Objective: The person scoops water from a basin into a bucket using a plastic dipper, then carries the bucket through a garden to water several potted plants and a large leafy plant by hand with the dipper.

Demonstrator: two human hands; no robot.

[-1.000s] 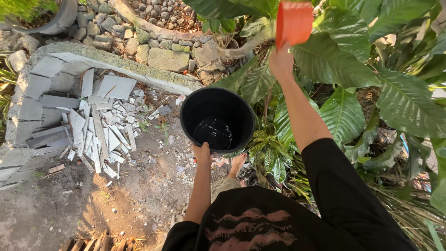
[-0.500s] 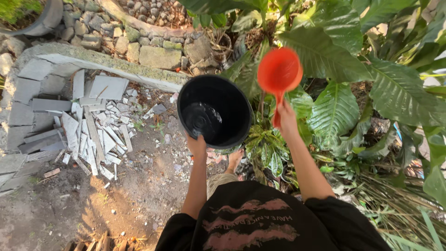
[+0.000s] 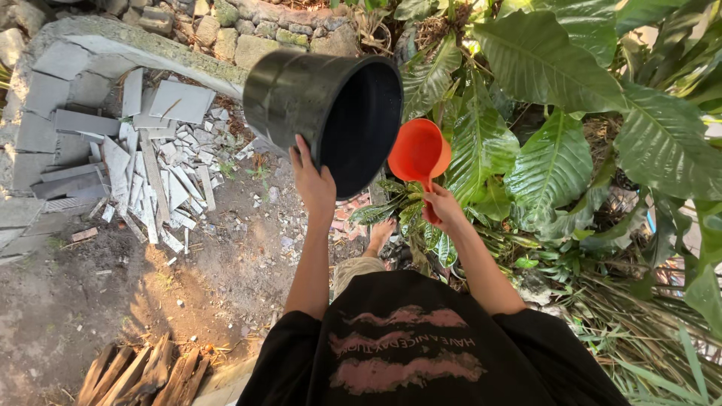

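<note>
Head view: our left hand [image 3: 314, 180] grips the rim of the black bucket [image 3: 325, 113], tipped on its side, mouth facing right. Just beside that mouth, our right hand [image 3: 442, 208] is closed around the handle of the orange scoop [image 3: 418, 153], above the broad-leaved plants [image 3: 541, 113].

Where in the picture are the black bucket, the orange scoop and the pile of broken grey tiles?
black bucket [image 3: 289, 94], head view, on its outer side wall.
orange scoop [image 3: 417, 152], head view, inside its bowl.
broken grey tiles [image 3: 154, 177], head view, on the middle of the pile.
</note>
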